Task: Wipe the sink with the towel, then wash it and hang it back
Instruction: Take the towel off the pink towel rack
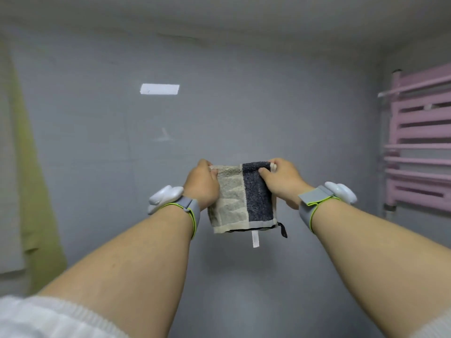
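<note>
— Where is the towel [242, 198] right now?

— Up in front of me, held out against the grey wall [219, 106], stretched between my two hands. My left hand [202, 185] pinches the upper left corner, on the beige side; my right hand [284, 181] grips the upper right corner, on the dark side, thumb in front and fingers curled behind the top edge. The rest hangs down freely between my wrists.

— What is it like?

— Small, roughly square terry cloth, nubbly pile. The left half is beige with faint stepped bands, the right half is dark charcoal. A flat woven hem runs along the bottom edge, a white care label [255, 239] dangles from the middle of that edge, and a dark hanging loop [283, 229] sticks out at the lower right corner.

— Anything else around?

— Grey wristbands [308, 206] with lime trim and smooth white plastic pods on both wrists. A pink radiator [419, 142] of flat horizontal bars stands at the right edge of the wall, and yellow-green fabric [31, 179] hangs at the left.
</note>
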{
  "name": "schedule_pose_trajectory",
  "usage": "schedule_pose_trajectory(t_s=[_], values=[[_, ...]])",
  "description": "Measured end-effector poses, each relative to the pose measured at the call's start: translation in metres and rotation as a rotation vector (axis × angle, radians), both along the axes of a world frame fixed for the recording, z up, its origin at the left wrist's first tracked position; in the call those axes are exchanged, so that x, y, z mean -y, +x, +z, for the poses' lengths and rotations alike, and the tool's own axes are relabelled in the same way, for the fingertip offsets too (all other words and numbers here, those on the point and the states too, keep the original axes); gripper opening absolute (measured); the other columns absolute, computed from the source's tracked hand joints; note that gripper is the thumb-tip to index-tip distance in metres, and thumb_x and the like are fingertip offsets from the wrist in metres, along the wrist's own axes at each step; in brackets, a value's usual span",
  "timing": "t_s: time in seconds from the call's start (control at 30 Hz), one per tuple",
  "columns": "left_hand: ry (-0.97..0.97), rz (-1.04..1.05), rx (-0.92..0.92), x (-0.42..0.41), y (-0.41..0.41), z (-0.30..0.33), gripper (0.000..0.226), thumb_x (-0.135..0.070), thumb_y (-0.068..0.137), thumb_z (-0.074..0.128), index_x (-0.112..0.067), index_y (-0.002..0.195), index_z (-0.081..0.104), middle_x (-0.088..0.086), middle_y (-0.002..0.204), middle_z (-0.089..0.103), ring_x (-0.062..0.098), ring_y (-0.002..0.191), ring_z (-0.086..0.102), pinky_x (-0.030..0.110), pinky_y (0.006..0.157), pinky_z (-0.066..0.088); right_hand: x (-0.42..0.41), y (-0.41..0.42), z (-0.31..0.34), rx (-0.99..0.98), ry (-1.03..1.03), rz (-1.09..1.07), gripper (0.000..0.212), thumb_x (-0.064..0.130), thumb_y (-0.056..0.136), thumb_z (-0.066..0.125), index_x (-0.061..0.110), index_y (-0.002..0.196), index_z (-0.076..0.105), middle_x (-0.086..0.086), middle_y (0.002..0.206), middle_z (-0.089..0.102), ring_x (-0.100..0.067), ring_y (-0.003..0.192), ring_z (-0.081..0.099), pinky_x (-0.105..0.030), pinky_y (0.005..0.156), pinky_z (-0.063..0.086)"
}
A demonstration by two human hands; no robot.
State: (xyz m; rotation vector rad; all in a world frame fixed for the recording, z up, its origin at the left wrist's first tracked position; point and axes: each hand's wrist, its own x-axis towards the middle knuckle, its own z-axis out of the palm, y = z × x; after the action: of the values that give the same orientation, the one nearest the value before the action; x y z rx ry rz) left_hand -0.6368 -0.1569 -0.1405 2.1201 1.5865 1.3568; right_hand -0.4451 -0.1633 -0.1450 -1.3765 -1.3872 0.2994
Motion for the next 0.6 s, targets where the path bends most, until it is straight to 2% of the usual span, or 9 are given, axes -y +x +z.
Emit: schedule_pose_trajectory(t_s=[0.13,0.3,0.43,0.47,0.53,0.6], values=[[-0.080,0.110,0.012,0.031,-0.111,-0.030,0.024,-0.023,0.103,0.041,-0.006,0.119,0.049,0.017,0.114,0.058,0.034,0.099,0.053,0.030,0.077,0.038,0.006,-0.109,-0.031,0.001,-0.059,0.140,0.016,0.024,0.093,0.059,0.012,0.103,0.061,-0.008,0.103,0.066,-0.028,0.100,0.061,-0.039,0.088,0.051],[-0.141,0.275,0.028,0.068,-0.229,-0.051,0.014,-0.025,0.104,0.040,-0.013,0.107,0.045,0.013,0.099,0.057,0.025,0.079,0.048,0.030,0.068,0.036,0.019,-0.230,-0.047,-0.017,-0.046,0.322,0.010,0.023,0.094,0.059,0.015,0.100,0.060,-0.003,0.095,0.062,-0.022,0.091,0.057,-0.034,0.084,0.047],[-0.170,0.413,0.043,0.088,-0.304,-0.055,0.021,-0.027,0.102,0.046,-0.012,0.116,0.050,0.009,0.105,0.057,0.029,0.090,0.052,0.029,0.077,0.040,0.017,-0.307,-0.049,-0.005,-0.066,0.470,0.008,0.020,0.093,0.060,0.014,0.097,0.060,-0.001,0.088,0.060,-0.022,0.088,0.056,-0.034,0.083,0.047],[-0.176,0.448,0.055,0.094,-0.322,-0.056,0.022,-0.028,0.100,0.050,-0.013,0.115,0.052,0.009,0.106,0.058,0.031,0.092,0.056,0.030,0.080,0.045,0.015,-0.326,-0.050,0.006,-0.068,0.503,0.009,0.021,0.093,0.060,0.013,0.098,0.061,-0.003,0.090,0.061,-0.023,0.090,0.057,-0.037,0.085,0.048],[-0.190,0.481,0.095,0.101,-0.350,-0.058,0.019,-0.030,0.094,0.059,-0.016,0.106,0.055,0.014,0.106,0.064,0.036,0.093,0.065,0.042,0.083,0.056,0.012,-0.354,-0.051,0.024,-0.068,0.561,0.012,0.022,0.093,0.060,0.011,0.098,0.062,-0.005,0.094,0.062,-0.028,0.095,0.059,-0.041,0.088,0.050],[-0.234,0.536,0.128,0.110,-0.377,-0.059,0.016,-0.026,0.090,0.066,-0.017,0.099,0.056,0.019,0.100,0.066,0.038,0.084,0.069,0.050,0.074,0.060,0.004,-0.387,-0.054,0.043,-0.085,0.632,0.015,0.022,0.093,0.060,0.009,0.100,0.062,-0.007,0.097,0.063,-0.029,0.097,0.059,-0.041,0.088,0.050]])
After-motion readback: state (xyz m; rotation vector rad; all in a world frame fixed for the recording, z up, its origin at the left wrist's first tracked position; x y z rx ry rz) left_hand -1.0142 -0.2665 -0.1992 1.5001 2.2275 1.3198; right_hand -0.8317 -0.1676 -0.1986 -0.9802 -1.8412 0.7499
